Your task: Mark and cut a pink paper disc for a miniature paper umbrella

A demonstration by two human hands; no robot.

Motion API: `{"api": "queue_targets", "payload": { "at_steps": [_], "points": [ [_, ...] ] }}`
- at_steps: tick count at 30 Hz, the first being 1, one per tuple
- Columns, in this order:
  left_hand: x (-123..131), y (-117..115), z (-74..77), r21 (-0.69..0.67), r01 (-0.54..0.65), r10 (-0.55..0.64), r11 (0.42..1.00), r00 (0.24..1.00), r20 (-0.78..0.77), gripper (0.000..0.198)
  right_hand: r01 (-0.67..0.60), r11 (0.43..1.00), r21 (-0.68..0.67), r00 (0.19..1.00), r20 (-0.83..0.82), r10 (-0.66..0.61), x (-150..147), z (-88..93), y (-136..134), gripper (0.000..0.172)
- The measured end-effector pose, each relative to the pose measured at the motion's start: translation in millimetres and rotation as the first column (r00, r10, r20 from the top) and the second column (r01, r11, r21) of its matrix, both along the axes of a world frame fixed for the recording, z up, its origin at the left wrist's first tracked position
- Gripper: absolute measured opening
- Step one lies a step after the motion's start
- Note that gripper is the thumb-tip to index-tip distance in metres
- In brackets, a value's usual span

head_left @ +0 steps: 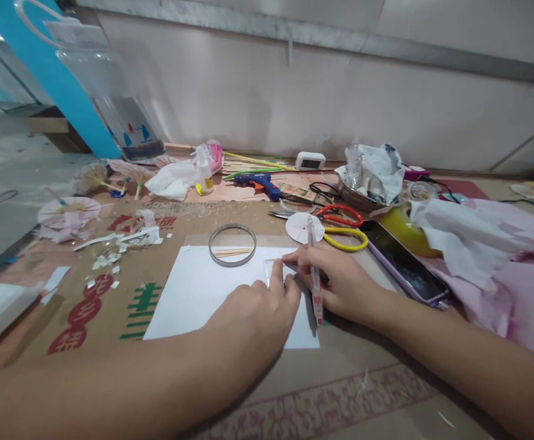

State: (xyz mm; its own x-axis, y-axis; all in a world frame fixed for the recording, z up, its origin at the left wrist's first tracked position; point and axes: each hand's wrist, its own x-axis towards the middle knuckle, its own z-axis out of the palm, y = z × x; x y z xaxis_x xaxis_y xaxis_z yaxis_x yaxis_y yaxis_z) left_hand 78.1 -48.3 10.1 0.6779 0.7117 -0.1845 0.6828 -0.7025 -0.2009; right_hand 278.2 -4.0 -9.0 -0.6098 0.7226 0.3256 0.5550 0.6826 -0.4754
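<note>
My left hand (260,311) lies over a white sheet of paper (181,293), its fingertips pressing down a small clear flat piece (268,272); most of that piece is hidden. A thin wooden stick (272,260) shows at its upper edge. Close on the right, my right hand (333,278) is closed, with a clear pen with red parts (315,275) held across its fingers. Its fingertips meet the paper beside my left fingers. A grey ring (232,263) rests on the paper around several thin sticks (232,252). Beyond my right hand is a round white paper disc (301,227).
Scissors with red and yellow handles (345,238) and a phone (402,260) lie to the right, near pink-white cloth (487,269). Behind are a blue glue gun (260,183), a small glue bottle (205,180) and a white timer (310,161). Paper scraps (124,239) litter the cardboard (170,223).
</note>
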Motion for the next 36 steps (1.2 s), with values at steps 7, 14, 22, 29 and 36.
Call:
{"api": "queue_targets", "payload": {
  "at_steps": [7,14,22,29,36],
  "points": [
    [1.0,-0.1,4.0,0.010,0.012,-0.012,1.000,1.000,0.008,0.048,-0.008,1.000,-0.002,1.000,0.001,0.008,-2.0,-0.1,0.2,0.017],
    [2.0,-1.0,5.8,-0.011,-0.043,0.042,0.999,0.999,-0.015,0.047,0.000,1.000,-0.015,1.000,0.019,0.000,-2.4,1.6,-0.4,0.019],
    [5.0,-0.5,3.1,-0.064,-0.072,0.071,0.995,0.997,-0.014,0.048,-0.003,1.000,0.006,1.000,0.007,0.003,-1.5,-0.5,0.6,0.019],
    [5.9,-0.7,5.9,-0.082,-0.078,0.078,0.994,0.997,-0.002,0.047,0.005,1.000,0.014,1.000,0.023,-0.005,-2.8,1.2,0.1,0.017],
    [7.0,-1.3,6.7,-0.089,-0.077,0.076,0.993,0.997,-0.010,0.047,0.022,1.000,0.012,0.999,0.026,-0.022,-1.7,-0.2,-0.5,0.016]
  ]
}}
